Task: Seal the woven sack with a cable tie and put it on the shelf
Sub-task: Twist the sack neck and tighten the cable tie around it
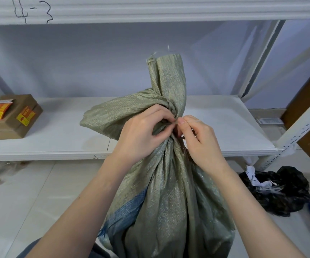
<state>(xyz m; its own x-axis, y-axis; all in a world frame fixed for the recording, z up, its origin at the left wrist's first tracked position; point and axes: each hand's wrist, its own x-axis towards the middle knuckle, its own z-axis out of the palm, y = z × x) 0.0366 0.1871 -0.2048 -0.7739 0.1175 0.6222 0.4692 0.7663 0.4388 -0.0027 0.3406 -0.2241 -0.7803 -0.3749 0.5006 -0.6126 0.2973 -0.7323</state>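
A grey-green woven sack (167, 202) with a blue stripe stands upright on the floor in front of me, its top gathered into a twisted neck that rises in front of the white shelf (57, 135). My left hand (141, 135) grips the neck from the left. My right hand (198, 140) pinches at the same spot from the right. A thin pale cable tie (176, 122) shows between thumbs and fingertips; most of it is hidden by my fingers and the folds.
A brown cardboard box (11, 116) with red and yellow stickers sits at the shelf's left end. A black plastic bag (278, 189) holding paper scraps lies on the floor at right, beside the perforated shelf post (299, 131). Another shelf board runs overhead.
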